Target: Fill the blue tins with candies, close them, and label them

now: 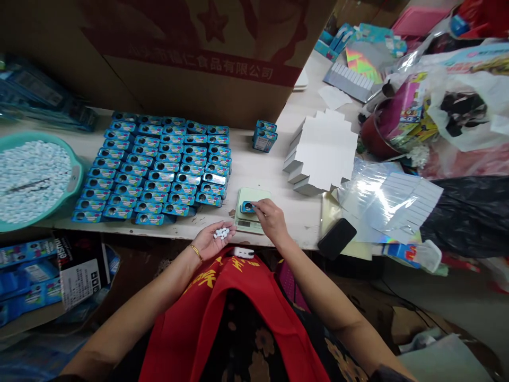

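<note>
My left hand (pixel 210 241) is palm up at the table's front edge, with a small heap of white candies (pixel 221 233) cupped in it. My right hand (pixel 271 216) pinches the right end of a small blue box (pixel 247 207) with a dark round hole in its top. That box is over the pale green kitchen scale (pixel 256 195); whether it rests on the pan I cannot tell. To the left stand rows of similar blue boxes (pixel 155 175) packed side by side. At the far left, a teal basin (pixel 75 180) holds a mass of white candies.
A large cardboard box (pixel 191 90) stands behind the rows. Two blue boxes (pixel 264 137) sit apart near it. Stacked white cards (pixel 328 148) lie to the right, with a black phone (pixel 337 238), clear plastic sheets (pixel 401 201) and a red pot (pixel 376 135) beyond.
</note>
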Motion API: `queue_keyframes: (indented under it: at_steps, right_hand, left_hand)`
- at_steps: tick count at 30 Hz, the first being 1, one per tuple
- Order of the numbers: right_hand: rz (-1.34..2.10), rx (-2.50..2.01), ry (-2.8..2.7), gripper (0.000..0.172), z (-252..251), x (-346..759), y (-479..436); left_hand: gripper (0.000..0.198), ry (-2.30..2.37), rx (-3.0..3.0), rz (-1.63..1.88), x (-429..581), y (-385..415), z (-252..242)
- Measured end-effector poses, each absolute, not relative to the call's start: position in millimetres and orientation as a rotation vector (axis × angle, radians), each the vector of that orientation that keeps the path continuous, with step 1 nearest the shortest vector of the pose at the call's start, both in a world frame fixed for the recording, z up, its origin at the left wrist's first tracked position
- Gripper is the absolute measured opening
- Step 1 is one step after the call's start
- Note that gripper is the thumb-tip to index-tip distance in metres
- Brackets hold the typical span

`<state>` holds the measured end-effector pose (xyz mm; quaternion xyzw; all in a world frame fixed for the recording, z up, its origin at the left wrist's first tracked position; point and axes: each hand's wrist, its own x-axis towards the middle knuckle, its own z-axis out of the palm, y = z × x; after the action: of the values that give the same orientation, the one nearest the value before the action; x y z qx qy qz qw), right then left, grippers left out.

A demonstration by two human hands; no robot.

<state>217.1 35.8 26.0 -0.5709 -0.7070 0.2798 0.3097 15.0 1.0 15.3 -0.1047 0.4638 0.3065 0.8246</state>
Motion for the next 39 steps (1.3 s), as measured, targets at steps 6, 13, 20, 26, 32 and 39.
queue_keyframes:
  at_steps: [6, 13, 20, 26, 32, 39]
  right_hand:
    - [0.826, -1.499, -1.422, 0.018, 46.6, 238.4, 26.4]
    - [0.872, -1.516, -1.302, 0.019, 42.0, 237.9, 14.7]
    - [0.879, -1.500, -1.374, 0.017, 40.4, 224.5, 18.8]
    - [0.877, -1.374, -1.541, 0.016, 49.5, 201.6, 17.0]
    - [0.882, -1.372, -1.556, 0.015, 53.6, 195.4, 13.7]
    - [0.888, -1.380, -1.537, 0.014, 53.9, 196.2, 15.0]
  left_hand:
    - [0.019, 1.015, -0.296, 0.706, -4.1, -12.6, 9.6]
    - [0.019, 1.019, -0.320, 0.694, -7.0, -19.1, 11.3]
    - [0.020, 1.037, -0.325, 0.698, -7.4, -19.7, 13.8]
    - [0.021, 0.981, -0.279, 0.697, 0.6, -17.1, 11.9]
    - [0.023, 0.967, -0.237, 0.670, 15.4, -2.4, 16.6]
    - [0.026, 0.937, -0.218, 0.657, 20.6, 5.6, 15.7]
